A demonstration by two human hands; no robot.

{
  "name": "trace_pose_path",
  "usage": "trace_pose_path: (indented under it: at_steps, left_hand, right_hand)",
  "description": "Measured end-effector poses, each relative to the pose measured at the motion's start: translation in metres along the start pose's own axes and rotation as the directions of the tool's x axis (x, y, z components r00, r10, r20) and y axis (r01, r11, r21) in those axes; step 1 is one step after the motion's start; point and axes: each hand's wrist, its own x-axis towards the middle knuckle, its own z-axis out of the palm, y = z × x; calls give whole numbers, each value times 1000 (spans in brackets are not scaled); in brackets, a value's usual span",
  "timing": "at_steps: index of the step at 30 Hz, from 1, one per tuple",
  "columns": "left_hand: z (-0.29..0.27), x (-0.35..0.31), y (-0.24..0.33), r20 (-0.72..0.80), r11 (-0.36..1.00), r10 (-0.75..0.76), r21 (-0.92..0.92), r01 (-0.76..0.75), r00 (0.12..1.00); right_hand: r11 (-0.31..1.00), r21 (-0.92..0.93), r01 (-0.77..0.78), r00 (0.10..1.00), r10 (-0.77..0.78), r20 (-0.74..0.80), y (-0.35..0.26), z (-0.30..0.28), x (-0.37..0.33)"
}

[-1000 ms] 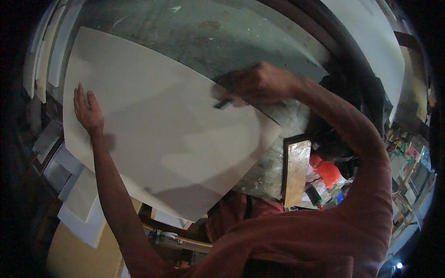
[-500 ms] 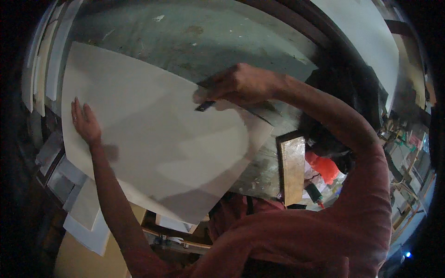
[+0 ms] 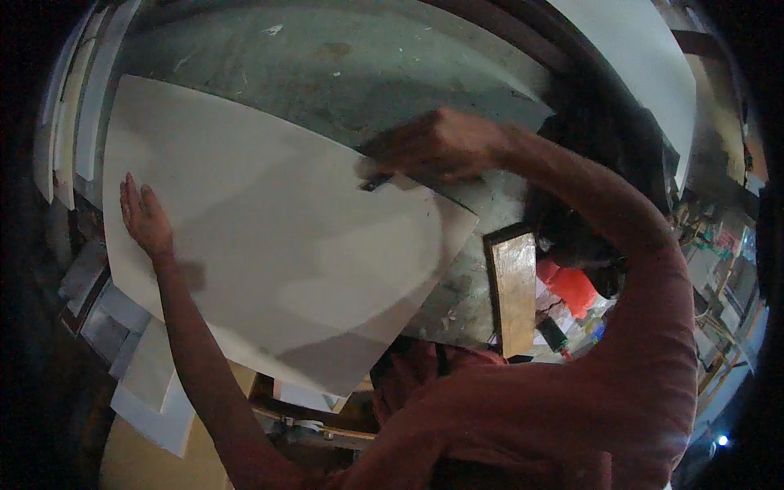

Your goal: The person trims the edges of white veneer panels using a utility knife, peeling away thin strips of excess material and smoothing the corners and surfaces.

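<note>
A large pale board (image 3: 269, 220) lies on the greenish worktable. Near its left edge my left hand (image 3: 147, 220) rests on the surface, fingers stretched out and holding nothing. My right hand (image 3: 437, 145), blurred by motion, is at the board's far edge toward the right corner. Its fingers are closed around a small dark object (image 3: 374, 184). Only one end of that object shows below the fingers, so its kind cannot be made out.
To the right stands a wooden piece with a dark edge (image 3: 514, 294), beside a red plastic bag (image 3: 572, 287) and a small dark green bottle (image 3: 553, 335). Long pale strips (image 3: 102, 98) stand at the far left. More sheets (image 3: 151, 392) are stacked below the table's left side.
My right hand has shifted a little to the right along the board's far edge with the dark object. My left hand stays at the same place on the board.
</note>
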Motion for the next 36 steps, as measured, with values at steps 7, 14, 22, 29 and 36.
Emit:
trace_pose_path:
  at_steps: [7,14,22,29,36]
  left_hand:
    - [-5,8,22,9,991,-88,-104,89,996]
    - [-4,10,27,30,992,-109,-66,111,994]
    - [3,4,3,59,979,-133,-148,140,989]
    - [2,9,15,81,980,-161,-105,169,984]
    - [0,8,12,63,991,-97,-91,103,993]
  right_hand:
    - [993,-18,-114,985,116,128,0,-1,18]
    - [995,33,-93,989,88,120,-35,-2,-45]
    - [999,27,26,1000,-26,9,-37,2,-53]
    - [993,17,-120,982,116,152,-38,-4,-52]
    - [988,15,-154,981,151,121,-51,-10,-70]
